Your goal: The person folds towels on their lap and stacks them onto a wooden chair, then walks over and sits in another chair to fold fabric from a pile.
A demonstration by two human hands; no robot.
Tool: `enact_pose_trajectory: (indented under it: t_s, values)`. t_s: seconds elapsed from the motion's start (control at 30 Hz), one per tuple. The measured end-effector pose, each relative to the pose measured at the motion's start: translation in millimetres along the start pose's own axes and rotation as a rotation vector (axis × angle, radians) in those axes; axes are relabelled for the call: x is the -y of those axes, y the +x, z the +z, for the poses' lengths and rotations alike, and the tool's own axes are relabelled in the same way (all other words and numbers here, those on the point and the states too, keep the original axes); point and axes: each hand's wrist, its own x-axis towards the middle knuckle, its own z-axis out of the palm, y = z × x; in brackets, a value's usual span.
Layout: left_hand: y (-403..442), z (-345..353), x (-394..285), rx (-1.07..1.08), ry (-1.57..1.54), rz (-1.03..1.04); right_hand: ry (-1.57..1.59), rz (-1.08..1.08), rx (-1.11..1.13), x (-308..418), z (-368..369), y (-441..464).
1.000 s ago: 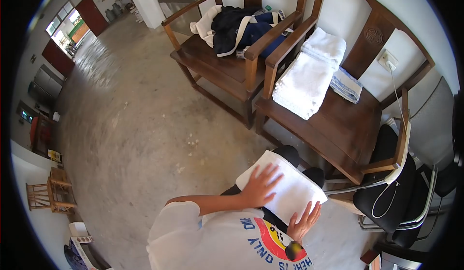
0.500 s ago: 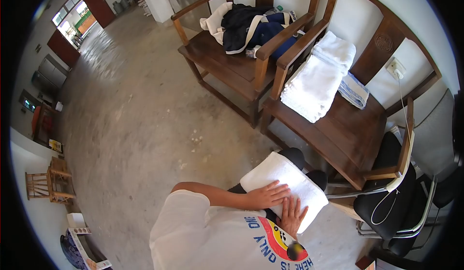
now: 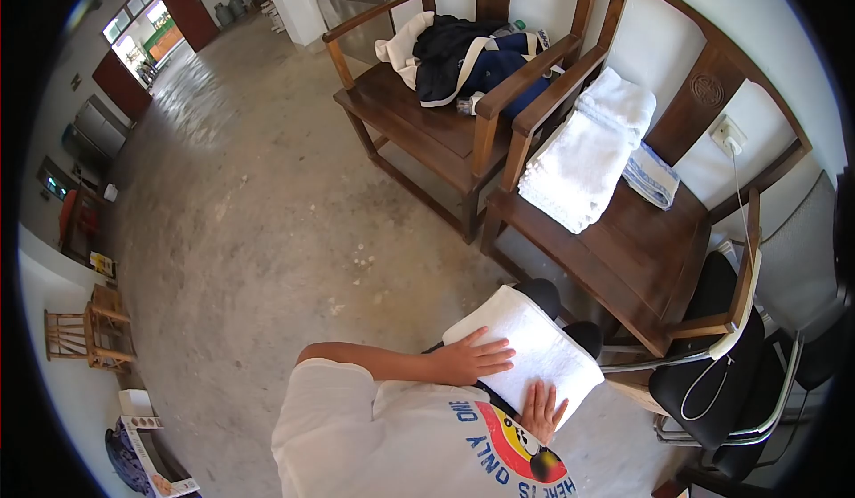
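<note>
A folded white towel (image 3: 534, 342) lies across my lap, over my dark-clothed knees. My left hand (image 3: 476, 356) rests flat on the towel's near left part, fingers stretched out and slightly spread. Lower and to the right, my right hand (image 3: 540, 412) lies on its near edge, fingers also extended. Neither hand grips anything, and a gap of towel shows between them. On the wooden chair ahead is a stack of folded white towels (image 3: 583, 159), with a blue-and-white folded cloth (image 3: 652, 175) beside it.
A second wooden armchair (image 3: 405, 128) holds dark and cream clothing (image 3: 454, 57). Black chairs with metal frames (image 3: 712, 391) stand at right, near a cable (image 3: 742, 195) plugged into a wall socket (image 3: 728, 133). A small bamboo chair (image 3: 89, 333) is at far left.
My left hand has slid left across the towel, away from my right hand, so the two are now apart. My right hand has shifted slightly. The towel stays on my lap.
</note>
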Motion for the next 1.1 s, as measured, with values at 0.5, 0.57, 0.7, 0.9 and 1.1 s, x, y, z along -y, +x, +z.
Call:
enact_pose_trajectory:
  t_s: [0.5, 0.57, 0.7, 0.9, 1.1]
  values:
    - [-8, 38, 101, 0.121, -1.537, -1.080, 1.446, 0.903, -0.147, -79, 23, -22]
    - [-8, 45, 105, 0.112, -1.664, -1.014, 1.419, 0.923, -0.097, -83, 14, -20]
    - [5, 35, 101, 0.007, -1.628, -1.038, 1.500, 0.858, -0.074, -76, -9, -6]
    - [23, -9, 82, -0.093, -1.904, -0.918, 1.880, 0.833, -0.156, -63, -34, -2]
    - [65, -72, 46, -0.179, -1.797, -0.761, 1.969, 0.665, -0.309, -32, -102, 25]
